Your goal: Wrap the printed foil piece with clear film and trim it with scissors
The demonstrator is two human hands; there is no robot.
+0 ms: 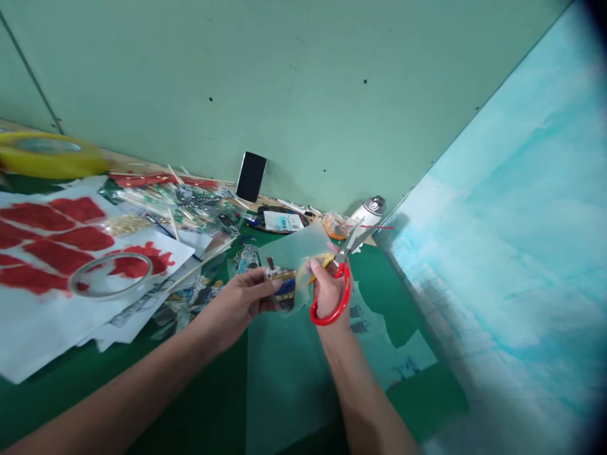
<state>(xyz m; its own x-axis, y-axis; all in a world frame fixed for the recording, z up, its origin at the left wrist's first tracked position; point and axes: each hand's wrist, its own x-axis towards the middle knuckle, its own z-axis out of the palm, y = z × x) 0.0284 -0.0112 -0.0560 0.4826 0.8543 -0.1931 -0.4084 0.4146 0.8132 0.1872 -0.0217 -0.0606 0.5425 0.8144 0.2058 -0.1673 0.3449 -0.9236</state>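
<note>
My left hand (258,291) pinches a small cut piece of clear film with a dark, blue and gold picture (286,289). My right hand (328,287) is just beside it, with red-handled scissors (342,284) hooked over the thumb side, blades apart and pointing up and away. A yellow strip (322,264) shows by the right fingers; what it belongs to is unclear. A translucent sheet (308,243) spreads behind both hands, and whether the right fingers hold it cannot be made out. Beneath them lies a larger translucent sheet (284,385).
At left lie papers with red painted patches (85,227), a tape ring (111,275) and a big yellow tape roll (52,155). Thin sticks and clear scraps (184,202) cover the back. A phone (251,177) leans on the wall; a spray can (372,208) stands in the corner.
</note>
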